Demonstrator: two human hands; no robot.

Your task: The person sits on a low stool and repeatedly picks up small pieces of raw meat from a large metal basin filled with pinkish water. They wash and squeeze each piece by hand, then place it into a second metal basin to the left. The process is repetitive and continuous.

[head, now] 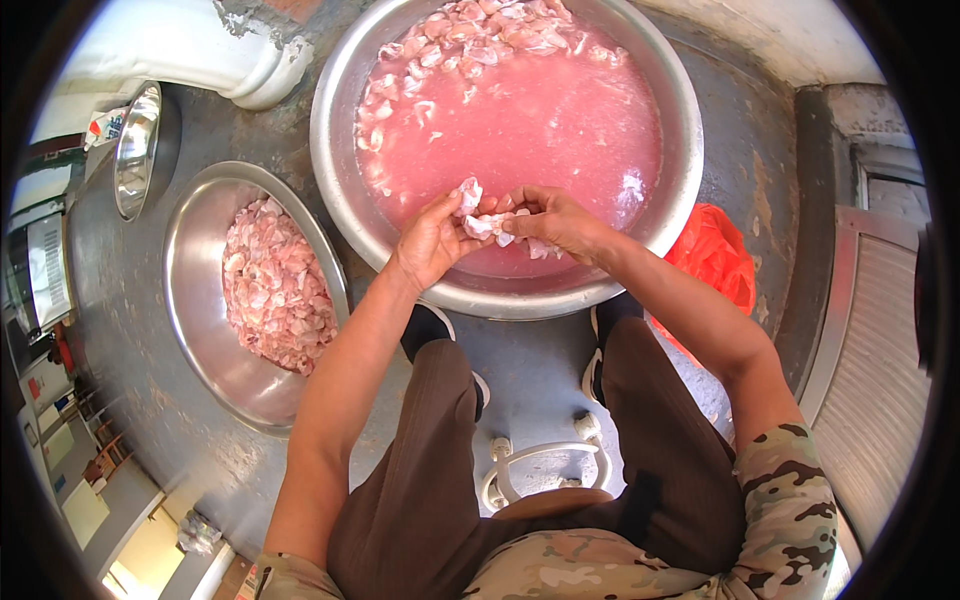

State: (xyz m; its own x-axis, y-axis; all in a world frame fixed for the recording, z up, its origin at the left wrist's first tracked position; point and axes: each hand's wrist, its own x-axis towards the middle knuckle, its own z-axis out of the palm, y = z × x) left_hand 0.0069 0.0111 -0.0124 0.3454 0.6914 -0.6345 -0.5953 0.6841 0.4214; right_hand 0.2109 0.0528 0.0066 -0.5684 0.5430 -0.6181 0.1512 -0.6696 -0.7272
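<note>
My left hand [433, 238] grips pieces of raw poultry meat [482, 223] above the near side of a large metal basin [679, 112]. From the other side my right hand [553, 223] pinches the same pale pink meat, and some of it hangs below its fingers. The basin holds cloudy pink water [517, 135]. More raw meat pieces [495, 34] are heaped at the basin's far side, partly under the water. On the floor to the left, a second steel bowl [196, 300] contains a mound of similar pieces [277, 289].
A red plastic bag [709, 259] lies against the basin's right side. An upright-leaning steel bowl [137, 154] stands at far left, near a white pipe [247, 64]. Beneath me is a small wheeled stool [536, 454]. A ribbed shutter door [862, 375] is on the right.
</note>
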